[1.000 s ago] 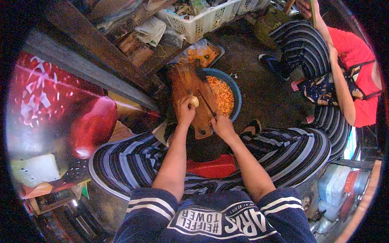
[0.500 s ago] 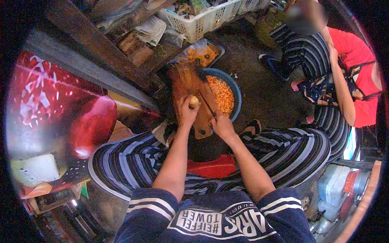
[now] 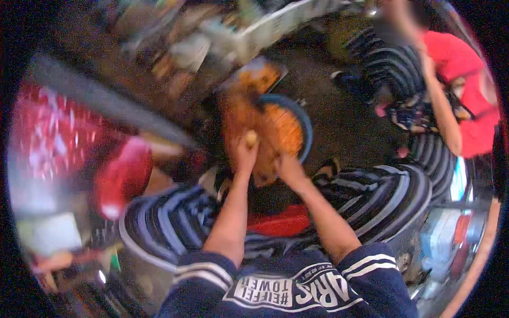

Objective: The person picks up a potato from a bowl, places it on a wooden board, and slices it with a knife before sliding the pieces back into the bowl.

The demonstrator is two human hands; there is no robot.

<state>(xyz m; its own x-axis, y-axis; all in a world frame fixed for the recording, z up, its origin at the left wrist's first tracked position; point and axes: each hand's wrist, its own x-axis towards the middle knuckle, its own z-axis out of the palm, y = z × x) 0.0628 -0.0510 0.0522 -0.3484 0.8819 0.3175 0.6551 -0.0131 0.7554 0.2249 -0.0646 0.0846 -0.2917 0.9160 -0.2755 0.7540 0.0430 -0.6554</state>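
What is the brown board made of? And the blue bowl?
The board looks like wood: warm brown and dull, though blur hides any grain. The bowl is probably plastic: its rim is one even blue.

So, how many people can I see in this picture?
2. The camera wearer in striped trousers, left hand holding a small pale yellow piece, right hand near it, over the brown wooden board; a second person in a red top sits upper right. More may be hidden.

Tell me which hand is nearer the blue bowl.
Right. The right hand sits just below the blue bowl, near its rim; the left hand, holding a pale piece, is farther left over the board.
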